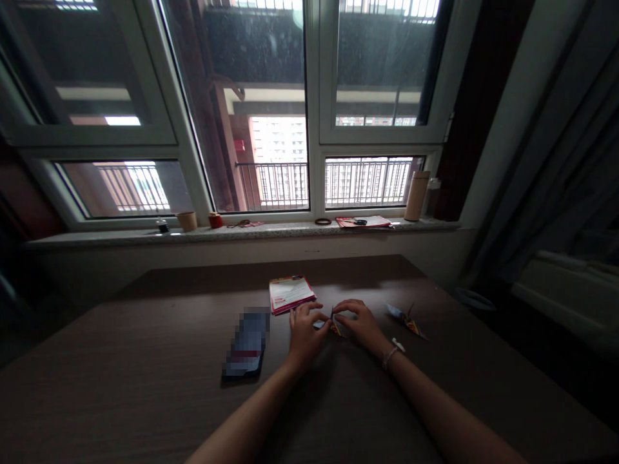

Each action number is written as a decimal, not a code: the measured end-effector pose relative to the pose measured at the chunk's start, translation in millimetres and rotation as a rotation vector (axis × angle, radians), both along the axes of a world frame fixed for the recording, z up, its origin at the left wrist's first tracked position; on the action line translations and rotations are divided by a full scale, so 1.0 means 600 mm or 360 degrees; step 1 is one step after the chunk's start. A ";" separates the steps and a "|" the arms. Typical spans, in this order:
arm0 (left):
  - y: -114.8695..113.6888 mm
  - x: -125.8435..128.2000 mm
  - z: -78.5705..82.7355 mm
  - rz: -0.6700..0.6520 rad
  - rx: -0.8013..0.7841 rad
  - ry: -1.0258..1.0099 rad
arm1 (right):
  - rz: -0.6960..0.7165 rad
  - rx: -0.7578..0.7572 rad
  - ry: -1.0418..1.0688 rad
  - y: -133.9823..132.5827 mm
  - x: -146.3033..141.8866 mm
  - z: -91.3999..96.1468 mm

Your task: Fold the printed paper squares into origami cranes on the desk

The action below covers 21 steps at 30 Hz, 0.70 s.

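My left hand [305, 335] and my right hand [362, 327] meet over the table, fingertips pinched on a small piece of folded printed paper [336, 330]. Its colours are yellow, red and white, and a thin dark point of it stands up between the fingers. Much of the folded paper is hidden behind my fingers. Just beyond my left hand lies a stack of square printed paper sheets [291, 293] with red edges. To the right of my right hand rests another folded paper piece [407, 320] with pointed ends, apart from the hand.
A phone [249, 341], its screen blurred out, lies left of my left hand on the brown table [145, 348]. Along the windowsill [271, 231] stand a paper cup [187, 222], a red jar [215, 220], a tape roll [323, 222], papers with scissors [360, 222] and a tan bottle [416, 196].
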<state>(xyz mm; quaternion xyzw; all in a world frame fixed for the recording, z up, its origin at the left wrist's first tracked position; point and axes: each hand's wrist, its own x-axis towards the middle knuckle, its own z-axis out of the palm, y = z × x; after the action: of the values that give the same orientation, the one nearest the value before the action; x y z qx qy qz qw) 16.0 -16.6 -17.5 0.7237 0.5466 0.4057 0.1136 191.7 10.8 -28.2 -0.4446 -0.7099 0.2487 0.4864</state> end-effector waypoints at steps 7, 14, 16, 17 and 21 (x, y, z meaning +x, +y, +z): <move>0.000 0.001 -0.002 -0.0007 -0.0009 -0.0001 | 0.0036 -0.0109 0.0020 0.001 -0.002 -0.006; 0.003 -0.001 -0.006 0.0022 -0.0020 0.0014 | 0.0123 -0.0236 0.0110 -0.004 -0.006 -0.002; 0.003 -0.001 -0.005 0.0026 -0.0019 0.0017 | 0.0114 -0.0242 0.0121 -0.004 -0.008 -0.001; 0.003 -0.001 -0.004 0.0029 -0.0019 0.0021 | 0.0100 -0.0232 0.0114 -0.004 -0.008 -0.001; 0.003 0.001 -0.003 0.0036 -0.0026 0.0036 | 0.0038 -0.0174 0.0048 -0.003 -0.009 -0.003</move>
<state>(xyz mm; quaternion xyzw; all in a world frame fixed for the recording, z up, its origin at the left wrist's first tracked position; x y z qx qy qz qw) 16.7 -14.9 -19.3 0.7210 0.5594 0.3942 0.1085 186.4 8.7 -29.7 -0.4581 -0.6931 0.2996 0.4690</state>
